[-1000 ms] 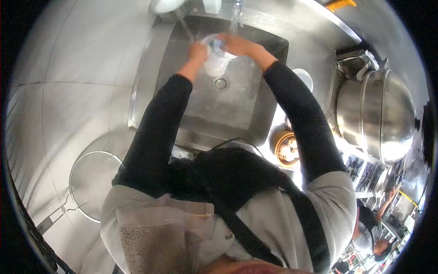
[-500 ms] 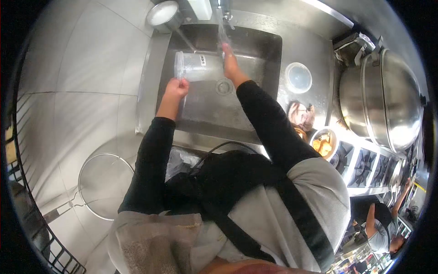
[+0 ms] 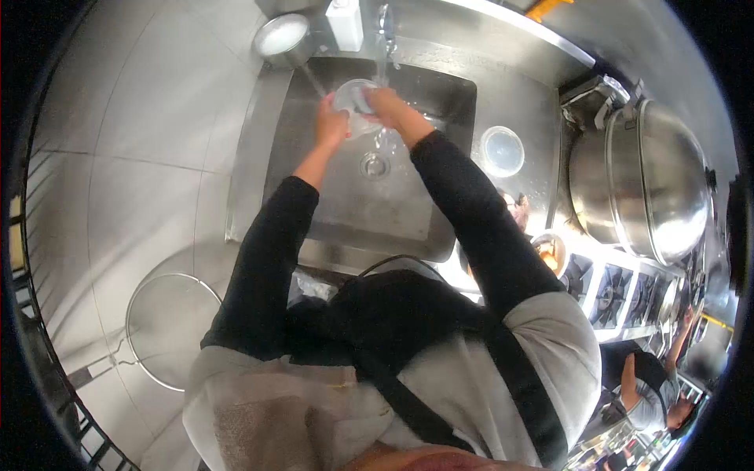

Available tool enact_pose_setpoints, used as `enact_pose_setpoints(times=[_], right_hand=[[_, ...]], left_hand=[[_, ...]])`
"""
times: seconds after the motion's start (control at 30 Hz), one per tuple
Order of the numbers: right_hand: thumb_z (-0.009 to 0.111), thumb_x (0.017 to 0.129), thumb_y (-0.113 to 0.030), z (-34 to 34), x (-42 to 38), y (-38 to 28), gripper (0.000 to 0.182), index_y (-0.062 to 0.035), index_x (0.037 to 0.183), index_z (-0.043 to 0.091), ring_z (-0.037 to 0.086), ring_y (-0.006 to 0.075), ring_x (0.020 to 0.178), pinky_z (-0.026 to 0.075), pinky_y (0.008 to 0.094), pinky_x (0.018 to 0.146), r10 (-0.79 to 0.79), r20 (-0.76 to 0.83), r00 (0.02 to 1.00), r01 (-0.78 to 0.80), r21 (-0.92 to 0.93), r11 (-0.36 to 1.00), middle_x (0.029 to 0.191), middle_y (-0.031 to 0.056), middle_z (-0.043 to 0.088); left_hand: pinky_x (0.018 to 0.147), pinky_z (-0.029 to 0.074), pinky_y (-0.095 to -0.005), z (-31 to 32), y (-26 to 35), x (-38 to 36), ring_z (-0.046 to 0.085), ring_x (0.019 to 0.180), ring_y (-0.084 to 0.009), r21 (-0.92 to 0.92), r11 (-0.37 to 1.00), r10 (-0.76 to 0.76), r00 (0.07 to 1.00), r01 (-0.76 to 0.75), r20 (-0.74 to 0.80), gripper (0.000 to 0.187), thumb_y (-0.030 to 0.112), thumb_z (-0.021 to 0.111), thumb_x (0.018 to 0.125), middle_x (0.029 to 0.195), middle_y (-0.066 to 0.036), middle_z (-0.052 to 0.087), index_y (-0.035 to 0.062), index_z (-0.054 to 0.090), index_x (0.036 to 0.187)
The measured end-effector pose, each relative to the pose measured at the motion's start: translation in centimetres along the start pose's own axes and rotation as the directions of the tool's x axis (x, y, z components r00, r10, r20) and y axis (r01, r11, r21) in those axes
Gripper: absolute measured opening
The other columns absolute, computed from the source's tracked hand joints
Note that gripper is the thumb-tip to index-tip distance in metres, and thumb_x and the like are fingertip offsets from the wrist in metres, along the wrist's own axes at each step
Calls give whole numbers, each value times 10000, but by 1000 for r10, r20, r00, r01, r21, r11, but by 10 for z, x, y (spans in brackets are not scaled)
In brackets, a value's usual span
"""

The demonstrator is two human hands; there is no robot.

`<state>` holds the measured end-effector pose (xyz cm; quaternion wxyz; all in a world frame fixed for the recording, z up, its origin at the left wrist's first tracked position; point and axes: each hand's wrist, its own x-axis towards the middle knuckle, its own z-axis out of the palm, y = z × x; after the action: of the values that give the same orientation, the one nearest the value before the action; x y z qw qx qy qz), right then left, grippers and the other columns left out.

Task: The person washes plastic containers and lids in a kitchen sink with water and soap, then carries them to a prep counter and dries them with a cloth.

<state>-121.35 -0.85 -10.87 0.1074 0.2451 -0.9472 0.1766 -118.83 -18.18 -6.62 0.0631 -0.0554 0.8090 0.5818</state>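
Over the sink point(image 3: 314, 228), a clear plastic container point(image 3: 351, 96) is tilted with its round mouth turned up toward me. My left hand point(image 3: 331, 124) grips its left side, thumb near the rim. My right hand point(image 3: 388, 108) is at the right side of the mouth, its fingers bent over the rim and partly hidden in the container. Water runs from the faucet point(image 3: 384, 22) just behind, and splashes fall below my right hand near the drain point(image 3: 375, 166).
A round clear lid point(image 3: 503, 151) lies on the right counter, near a bowl of orange food point(image 3: 549, 253) and a large steel pot point(image 3: 640, 180). Behind the sink stand a white bottle point(image 3: 345, 27) and a metal pot point(image 3: 283, 38). A strainer point(image 3: 174, 331) is at left; another person point(image 3: 648, 381) is lower right.
My right hand has come from the faucet stream to the container's mouth. My left hand has moved up and right with the container, turning its mouth from sideways to facing me.
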Motion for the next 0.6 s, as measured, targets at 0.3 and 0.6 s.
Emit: enact_pose_setpoints(times=[0.3, 0.6], right_hand=[[578, 866, -143, 21, 57, -31, 233, 2, 1046, 601, 668, 354, 890, 519, 436, 758, 689, 330, 646, -380, 921, -84, 974, 228, 669], [646, 842, -134, -106, -35, 10, 453, -56, 1268, 514, 648, 394, 986, 522, 434, 848, 659, -79, 748, -521, 545, 657, 1067, 224, 662]], left_hand=[[993, 431, -425, -15, -8, 49, 538, 1196, -357, 298, 892, 370, 928, -340, -48, 505, 71, 552, 779, 1281, -177, 577, 123, 544, 1281], [891, 479, -439, 0, 47, 58, 602, 1044, -366, 541, 702, 298, 881, -463, 367, 295, 136, 605, 752, 1091, -185, 645, 100, 698, 1030]])
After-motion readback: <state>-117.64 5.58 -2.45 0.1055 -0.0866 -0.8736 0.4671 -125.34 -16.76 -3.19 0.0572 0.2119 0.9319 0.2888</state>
